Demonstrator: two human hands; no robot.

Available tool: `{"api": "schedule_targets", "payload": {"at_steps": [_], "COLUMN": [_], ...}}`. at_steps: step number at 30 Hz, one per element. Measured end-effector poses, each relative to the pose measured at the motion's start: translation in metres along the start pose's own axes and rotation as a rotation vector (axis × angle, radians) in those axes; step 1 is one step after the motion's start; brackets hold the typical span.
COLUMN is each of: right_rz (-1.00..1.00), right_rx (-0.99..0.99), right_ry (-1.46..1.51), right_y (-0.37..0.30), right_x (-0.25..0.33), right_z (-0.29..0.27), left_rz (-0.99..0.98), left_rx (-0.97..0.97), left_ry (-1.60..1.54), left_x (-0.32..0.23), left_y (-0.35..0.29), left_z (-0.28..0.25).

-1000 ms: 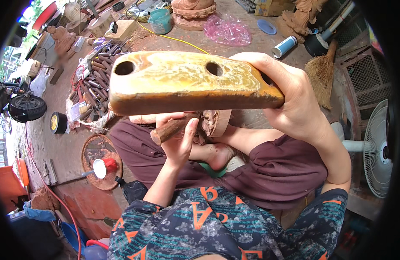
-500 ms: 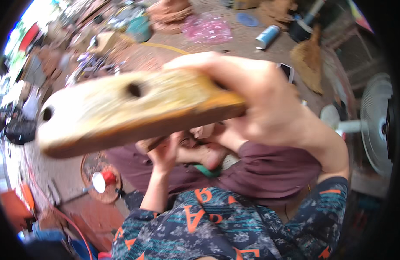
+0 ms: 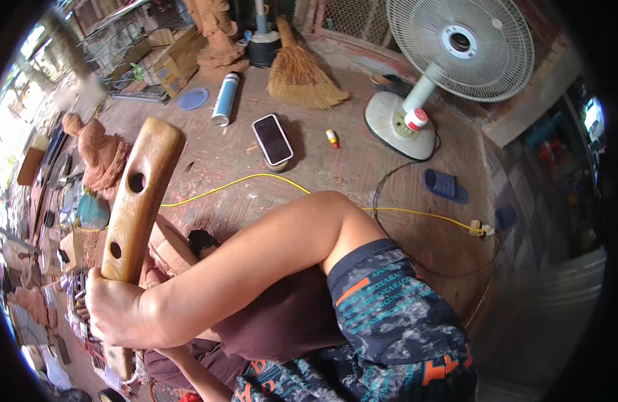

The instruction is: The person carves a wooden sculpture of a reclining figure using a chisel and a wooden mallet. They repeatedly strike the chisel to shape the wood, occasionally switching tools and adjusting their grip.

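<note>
floor point(image 3: 389, 167) of reddish boards strewn with wood shavings fills most of the view, and on it stands a white pedestal fan point(image 3: 456, 47) at the upper right, its base beside a straw broom point(image 3: 299, 74) lying flat. nearer, a long pale wooden plank point(image 3: 138, 201) with two round holes is held up on a slant, its upper end toward the top left and its lower end in the right hand point(image 3: 118, 315), whose fingers are wrapped tight around it at the lower left. the left hand is hidden below the right forearm and i cannot tell whether it grips anything. a yellow cable point(image 3: 255, 182) runs across the boards behind the plank. a carved reddish wooden figure point(image 3: 101, 157) stands just left of the plank. a smartphone point(image 3: 272, 139) lies face up near the broom, a blue and white spray can point(image 3: 224, 99) to its left, and a blue slipper point(image 3: 446, 185) lies below the fan.
</note>
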State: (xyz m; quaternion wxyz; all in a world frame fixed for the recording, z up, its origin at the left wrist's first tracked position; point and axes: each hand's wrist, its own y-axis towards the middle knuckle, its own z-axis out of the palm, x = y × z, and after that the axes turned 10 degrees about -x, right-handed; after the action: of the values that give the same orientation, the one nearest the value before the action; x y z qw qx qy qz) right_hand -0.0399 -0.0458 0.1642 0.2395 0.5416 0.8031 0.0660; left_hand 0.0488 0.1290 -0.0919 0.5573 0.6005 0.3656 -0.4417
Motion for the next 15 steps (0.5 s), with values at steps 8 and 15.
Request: {"api": "schedule_targets", "payload": {"at_steps": [8, 15], "right_rz": [0.131, 0.001], "right_rx": [-0.319, -0.219], "right_ry": [0.138, 0.082], "right_y": [-0.03, -0.067], "right_x": [-0.017, -0.05], "right_z": [0.018, -0.002], "left_rz": [-0.015, 0.056], "left_rx": [-0.039, 0.194], "left_ry": [-0.078, -0.298], "left_x": [-0.071, -0.102], "left_y": [-0.009, 0.01], "left_z": [0.028, 0.061]}}
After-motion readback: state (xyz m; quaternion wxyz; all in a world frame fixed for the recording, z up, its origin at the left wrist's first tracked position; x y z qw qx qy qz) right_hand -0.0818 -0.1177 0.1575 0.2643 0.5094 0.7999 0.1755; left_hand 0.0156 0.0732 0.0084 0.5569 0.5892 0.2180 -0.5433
